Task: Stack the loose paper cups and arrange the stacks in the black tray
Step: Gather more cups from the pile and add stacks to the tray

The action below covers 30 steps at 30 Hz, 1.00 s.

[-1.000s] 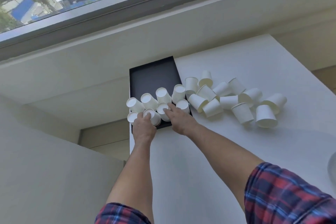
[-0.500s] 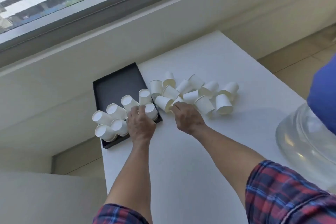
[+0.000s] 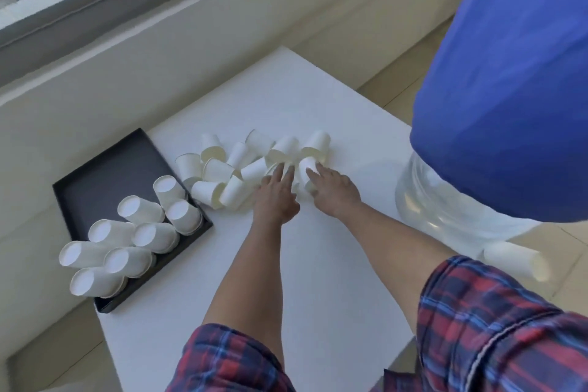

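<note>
The black tray [image 3: 105, 169] lies at the table's left edge, and several upturned white cup stacks [image 3: 149, 232] crowd its near end, some leaning over the rim. A pile of loose paper cups [image 3: 222, 175] lies on the white table [image 3: 318, 280] to the right of the tray. My left hand [image 3: 275, 197] rests at the pile's right part with fingers spread on the cups, holding nothing. My right hand [image 3: 334, 191] is beside it, fingers closed around one upturned cup [image 3: 307, 167].
A large water bottle [image 3: 509, 73], blue on top and clear at its base, stands at the table's right side close to my right arm. One cup [image 3: 515, 264] lies on its side beside that base. A window ledge runs behind the table.
Both hands left the cups in the tray and moved right to the loose pile. My right hand closed on a cup. The view swung down and right, bringing in the water bottle.
</note>
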Tool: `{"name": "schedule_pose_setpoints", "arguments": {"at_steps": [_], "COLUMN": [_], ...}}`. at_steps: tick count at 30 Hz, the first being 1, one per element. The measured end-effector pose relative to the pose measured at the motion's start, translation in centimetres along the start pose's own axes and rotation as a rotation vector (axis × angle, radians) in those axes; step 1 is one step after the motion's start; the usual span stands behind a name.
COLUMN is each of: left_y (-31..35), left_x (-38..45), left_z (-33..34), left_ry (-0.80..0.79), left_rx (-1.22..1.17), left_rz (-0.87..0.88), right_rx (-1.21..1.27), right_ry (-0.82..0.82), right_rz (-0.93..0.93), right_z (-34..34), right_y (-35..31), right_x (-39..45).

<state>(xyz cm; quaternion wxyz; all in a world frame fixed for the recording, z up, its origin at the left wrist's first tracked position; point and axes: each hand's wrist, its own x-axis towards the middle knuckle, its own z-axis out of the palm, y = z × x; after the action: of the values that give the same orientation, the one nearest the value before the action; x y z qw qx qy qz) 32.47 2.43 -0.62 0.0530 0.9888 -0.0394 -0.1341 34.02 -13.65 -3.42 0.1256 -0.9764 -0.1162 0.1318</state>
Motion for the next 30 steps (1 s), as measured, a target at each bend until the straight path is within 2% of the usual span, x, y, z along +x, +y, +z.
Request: {"name": "schedule_pose_setpoints", "arguments": {"at_steps": [5,9,11,13,18,26,30], "left_y": [0.9,0.9,0.6,0.3,0.0,-0.4,-0.3], "left_x": [-0.1,-0.8,-0.8,-0.8,-0.9,-1.2,-2.2], "left_z": [0.9,1.2,1.1,1.2,2.0,2.2,1.8], "left_ry": [-0.038,0.029,0.040,0.027,0.007,-0.033,-0.022], "left_rx": [-0.025,-0.060,-0.025,-0.022,-0.192,-0.154,-0.145], "left_rz": [-0.031,-0.078,-0.078,-0.098,-0.174,-0.166,-0.210], "right_rx": [0.026,0.094,0.128,0.125,0.054,0.077,0.230], "right_ry": [0.179,0.253,0.234,0.148,-0.060,-0.112,-0.063], "right_rz": [-0.049,-0.022,0.005,0.049,0.065,0.103,0.146], "right_z": [0.1,0.0,0.0,0.0,0.7,1.8,2.5], "right_y": [0.6,0.5,0.2,0.1,0.2,0.6,1.1], "right_x": [-2.2,-3.1,-3.3,-3.3,-3.9,-5.8,-6.5]}}
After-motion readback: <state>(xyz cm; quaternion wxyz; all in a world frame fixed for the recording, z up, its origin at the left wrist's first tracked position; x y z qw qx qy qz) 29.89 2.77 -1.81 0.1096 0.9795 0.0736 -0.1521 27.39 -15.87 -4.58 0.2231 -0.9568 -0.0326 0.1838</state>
